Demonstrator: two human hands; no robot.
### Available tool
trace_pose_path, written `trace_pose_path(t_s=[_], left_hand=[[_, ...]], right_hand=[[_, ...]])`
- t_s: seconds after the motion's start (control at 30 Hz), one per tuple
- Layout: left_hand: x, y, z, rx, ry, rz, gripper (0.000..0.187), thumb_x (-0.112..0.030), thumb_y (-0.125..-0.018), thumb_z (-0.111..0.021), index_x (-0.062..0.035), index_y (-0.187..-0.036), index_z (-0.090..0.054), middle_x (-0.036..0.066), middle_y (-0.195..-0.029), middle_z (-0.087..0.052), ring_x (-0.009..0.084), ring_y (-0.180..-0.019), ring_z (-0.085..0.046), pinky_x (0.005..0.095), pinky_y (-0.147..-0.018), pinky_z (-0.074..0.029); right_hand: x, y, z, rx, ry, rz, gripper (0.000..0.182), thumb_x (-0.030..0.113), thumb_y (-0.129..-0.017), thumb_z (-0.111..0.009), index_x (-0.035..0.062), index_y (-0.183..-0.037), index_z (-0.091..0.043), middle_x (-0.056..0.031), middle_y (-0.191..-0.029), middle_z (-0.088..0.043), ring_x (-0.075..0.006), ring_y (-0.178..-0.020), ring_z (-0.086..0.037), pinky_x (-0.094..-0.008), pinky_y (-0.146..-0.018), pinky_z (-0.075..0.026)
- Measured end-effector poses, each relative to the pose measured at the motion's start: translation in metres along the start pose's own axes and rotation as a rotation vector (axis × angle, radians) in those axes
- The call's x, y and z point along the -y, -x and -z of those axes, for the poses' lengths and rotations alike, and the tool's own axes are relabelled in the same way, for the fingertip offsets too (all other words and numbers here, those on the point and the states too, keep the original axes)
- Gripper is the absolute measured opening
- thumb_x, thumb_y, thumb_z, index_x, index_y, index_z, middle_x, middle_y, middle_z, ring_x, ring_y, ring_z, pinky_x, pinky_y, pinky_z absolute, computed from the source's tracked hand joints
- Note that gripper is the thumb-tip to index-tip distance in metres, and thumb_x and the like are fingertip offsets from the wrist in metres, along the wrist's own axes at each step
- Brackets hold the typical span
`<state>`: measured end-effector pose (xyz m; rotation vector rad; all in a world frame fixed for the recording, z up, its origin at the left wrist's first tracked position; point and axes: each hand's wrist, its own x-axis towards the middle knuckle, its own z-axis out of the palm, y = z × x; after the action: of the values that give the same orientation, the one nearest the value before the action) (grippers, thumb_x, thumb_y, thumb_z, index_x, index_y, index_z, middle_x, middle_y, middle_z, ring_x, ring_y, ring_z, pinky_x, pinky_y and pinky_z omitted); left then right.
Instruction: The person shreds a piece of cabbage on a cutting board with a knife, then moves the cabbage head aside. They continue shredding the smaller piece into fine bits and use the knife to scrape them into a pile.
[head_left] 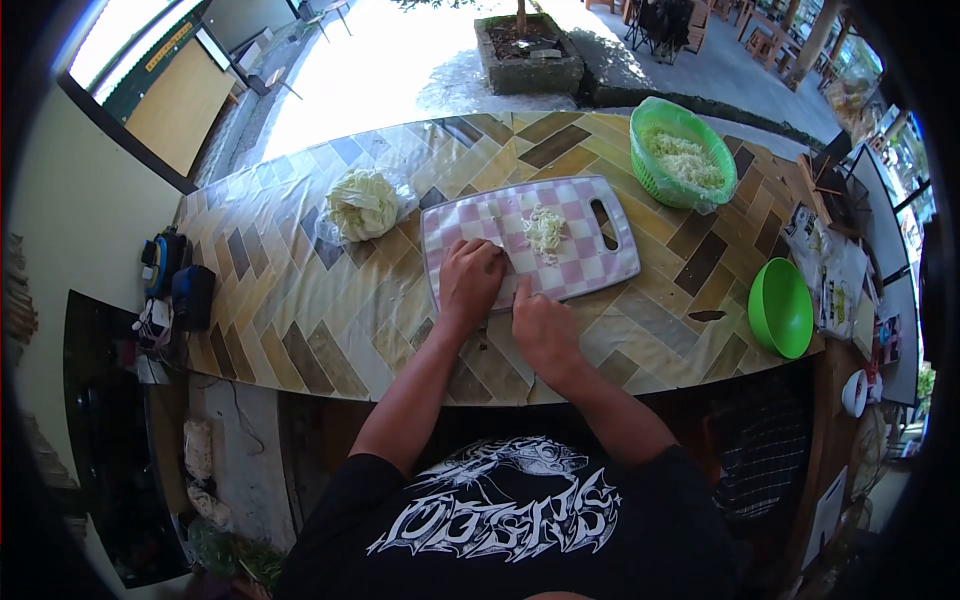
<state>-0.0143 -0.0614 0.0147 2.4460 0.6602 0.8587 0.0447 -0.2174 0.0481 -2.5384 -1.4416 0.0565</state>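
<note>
A pink-and-white checked cutting board (585, 278) lies in front of me on the table. My left hand (470, 285) is closed over its left part, wrapped round what looks like a knife (499, 222), its thin pale blade pointing away and hard to make out. Close by, at the board's near edge, my right hand (545, 325) has its index finger stretched out and its other fingers curled. I see nothing held in it. A small heap of shredded cabbage (544, 233) rests on the board beyond my right hand. Left of the board, a cut cabbage (362, 205) sits on clear plastic.
A green basket (650, 180) lined with plastic holds more shredded cabbage at the back right. Near the right edge stands a green bowl (780, 308), with papers and packets (822, 255) beside it. Dark blue devices (192, 297) are at the table's left edge.
</note>
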Motion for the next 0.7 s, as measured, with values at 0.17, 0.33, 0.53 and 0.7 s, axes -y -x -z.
trace_pose_path(t_s=[0.17, 0.33, 0.53, 0.7], left_hand=[[0.007, 0.006, -0.007, -0.048, -0.014, -0.032, 0.013, -0.016, -0.09, -0.075, -0.0071, -0.098, -0.08, 0.011, -0.104, -0.079, 0.0349, -0.102, -0.07, 0.0459, -0.093, -0.055], [0.004, 0.005, -0.006, -0.043, -0.016, -0.002, 0.013, -0.017, -0.09, -0.076, -0.0076, -0.098, -0.08, 0.011, -0.106, -0.079, 0.0344, -0.105, -0.07, 0.0455, -0.095, -0.055], [0.0, 0.005, -0.001, -0.084, -0.042, -0.033, 0.012, -0.016, -0.09, -0.076, -0.0076, -0.097, -0.081, 0.009, -0.104, -0.078, 0.0344, -0.106, -0.067, 0.0457, -0.095, -0.054], [0.003, 0.006, -0.001, -0.04, -0.016, 0.0, 0.012, -0.015, -0.089, -0.077, -0.0077, -0.098, -0.082, 0.009, -0.104, -0.078, 0.034, -0.105, -0.067, 0.0452, -0.096, -0.053]], right_hand=[[-0.004, -0.009, 0.024, 0.011, -0.094, -0.015, 0.021, 0.011, -0.102, -0.056, -0.0027, -0.115, -0.065, -0.0199, -0.085, -0.08, -0.0359, -0.079, -0.082, -0.046, -0.07, -0.067], [0.009, 0.004, 0.022, 0.104, -0.057, -0.054, 0.026, 0.011, -0.102, -0.055, -0.0058, -0.12, -0.064, -0.0214, -0.088, -0.08, -0.0391, -0.084, -0.081, -0.0474, -0.074, -0.066], [0.005, -0.005, 0.013, 0.051, -0.077, -0.053, 0.034, 0.012, -0.103, -0.054, -0.0093, -0.127, -0.064, -0.0212, -0.088, -0.08, -0.0355, -0.082, -0.082, -0.0453, -0.071, -0.067], [0.012, 0.009, 0.023, 0.067, -0.072, -0.05, 0.031, 0.012, -0.103, -0.053, -0.0092, -0.123, -0.065, -0.0216, -0.088, -0.08, -0.0364, -0.083, -0.082, -0.046, -0.073, -0.066]])
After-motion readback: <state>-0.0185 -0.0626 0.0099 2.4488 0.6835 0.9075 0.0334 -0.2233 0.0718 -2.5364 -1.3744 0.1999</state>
